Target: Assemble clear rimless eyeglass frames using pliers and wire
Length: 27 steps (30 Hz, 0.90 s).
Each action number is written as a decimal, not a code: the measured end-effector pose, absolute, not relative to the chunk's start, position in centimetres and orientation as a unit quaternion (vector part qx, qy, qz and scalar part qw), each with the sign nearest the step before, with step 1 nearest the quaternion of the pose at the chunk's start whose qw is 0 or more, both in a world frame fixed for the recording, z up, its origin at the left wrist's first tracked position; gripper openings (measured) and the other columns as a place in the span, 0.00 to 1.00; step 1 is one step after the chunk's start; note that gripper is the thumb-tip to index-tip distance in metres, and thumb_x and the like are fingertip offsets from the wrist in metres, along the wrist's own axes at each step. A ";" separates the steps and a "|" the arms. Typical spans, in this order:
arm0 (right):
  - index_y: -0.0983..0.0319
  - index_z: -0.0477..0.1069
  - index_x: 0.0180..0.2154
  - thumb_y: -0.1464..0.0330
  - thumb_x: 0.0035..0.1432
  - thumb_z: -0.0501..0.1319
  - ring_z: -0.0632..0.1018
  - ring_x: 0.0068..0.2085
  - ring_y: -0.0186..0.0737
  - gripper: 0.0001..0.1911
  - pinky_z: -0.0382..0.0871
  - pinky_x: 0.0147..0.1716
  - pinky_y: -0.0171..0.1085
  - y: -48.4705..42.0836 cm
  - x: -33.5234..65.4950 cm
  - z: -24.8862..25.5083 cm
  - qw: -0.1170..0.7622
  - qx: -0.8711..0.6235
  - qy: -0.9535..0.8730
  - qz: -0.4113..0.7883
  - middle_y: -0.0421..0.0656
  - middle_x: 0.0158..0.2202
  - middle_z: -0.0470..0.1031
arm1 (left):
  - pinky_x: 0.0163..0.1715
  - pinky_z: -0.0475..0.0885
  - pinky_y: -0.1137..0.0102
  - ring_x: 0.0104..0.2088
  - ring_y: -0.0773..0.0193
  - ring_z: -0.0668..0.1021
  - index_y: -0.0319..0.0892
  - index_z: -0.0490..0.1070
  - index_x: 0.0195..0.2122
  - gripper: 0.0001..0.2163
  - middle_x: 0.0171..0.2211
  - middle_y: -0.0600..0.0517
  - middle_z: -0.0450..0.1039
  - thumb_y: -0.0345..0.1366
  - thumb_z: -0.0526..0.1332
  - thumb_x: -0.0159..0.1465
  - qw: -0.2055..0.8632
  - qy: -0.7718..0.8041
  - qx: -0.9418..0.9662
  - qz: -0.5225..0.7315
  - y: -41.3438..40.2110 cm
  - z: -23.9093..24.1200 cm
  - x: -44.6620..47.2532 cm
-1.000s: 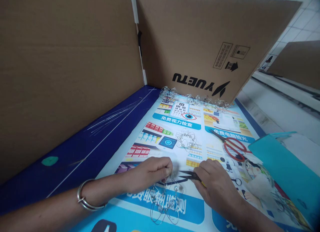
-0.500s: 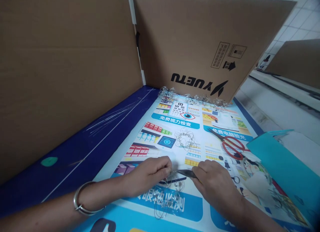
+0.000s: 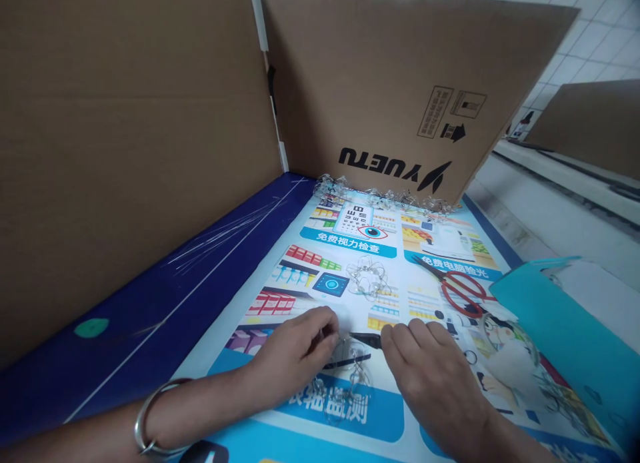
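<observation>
With thumb and forefinger pinched together, my left hand (image 3: 305, 346) holds the upper end of a wire ornament with clear beads (image 3: 359, 376). Its thin loops hang below the fingers, over the printed sheet. My right hand (image 3: 433, 363) is closed around pliers, whose handles are hidden in the fist. The dark, narrow jaws of the pliers (image 3: 367, 340) point left, with their tip close to my left fingertips at the wire. Whether the jaws grip the wire is too small to tell. Another wire ornament (image 3: 369, 276), ring-shaped, lies just beyond my hands.
Red-handled scissors (image 3: 465, 293) lie at the right beside a teal folder (image 3: 565, 330). Loose wire (image 3: 565, 396) and a white tuft (image 3: 515, 366) are near it. More wire ornaments (image 3: 385, 200) line the foot of the cardboard wall (image 3: 400, 83). Clear strands (image 3: 220, 233) lie on the left.
My left hand has turned slightly and its fingers have loosened into a pinch. The pliers have moved slightly left and up, and the hanging wire loops have shifted.
</observation>
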State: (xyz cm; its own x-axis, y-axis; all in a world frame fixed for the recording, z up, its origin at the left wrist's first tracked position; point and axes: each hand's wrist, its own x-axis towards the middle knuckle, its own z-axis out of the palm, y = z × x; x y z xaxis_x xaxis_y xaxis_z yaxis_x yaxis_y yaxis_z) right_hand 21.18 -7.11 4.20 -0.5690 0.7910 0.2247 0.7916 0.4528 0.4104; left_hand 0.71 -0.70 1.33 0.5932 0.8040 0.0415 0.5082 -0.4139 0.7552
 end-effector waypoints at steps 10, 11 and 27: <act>0.65 0.68 0.39 0.78 0.54 0.54 0.66 0.33 0.44 0.11 0.54 0.31 0.43 -7.1 21.3 4.4 -0.007 -0.471 -0.850 -0.237 0.47 0.33 0.69 | 0.31 0.63 0.71 0.32 0.64 0.69 0.43 0.63 0.39 0.07 0.32 0.53 0.67 0.30 0.52 0.60 0.377 0.375 0.825 0.191 -0.8 1.3 0.5; 0.66 0.69 0.39 0.78 0.54 0.53 0.66 0.33 0.44 0.11 0.53 0.30 0.43 -7.1 21.3 4.4 -0.006 -0.471 -0.849 -0.239 0.47 0.32 0.69 | 0.31 0.63 0.71 0.32 0.64 0.69 0.43 0.63 0.38 0.06 0.33 0.53 0.67 0.30 0.52 0.60 0.375 0.371 0.828 0.189 -0.8 1.3 0.5; 0.64 0.69 0.36 0.79 0.54 0.53 0.66 0.32 0.44 0.10 0.52 0.30 0.43 -7.1 21.4 4.7 -0.008 -0.465 -0.851 -0.244 0.46 0.33 0.69 | 0.31 0.62 0.70 0.33 0.61 0.70 0.43 0.66 0.34 0.04 0.32 0.52 0.69 0.34 0.56 0.58 0.267 0.339 0.888 0.159 0.0 3.9 1.5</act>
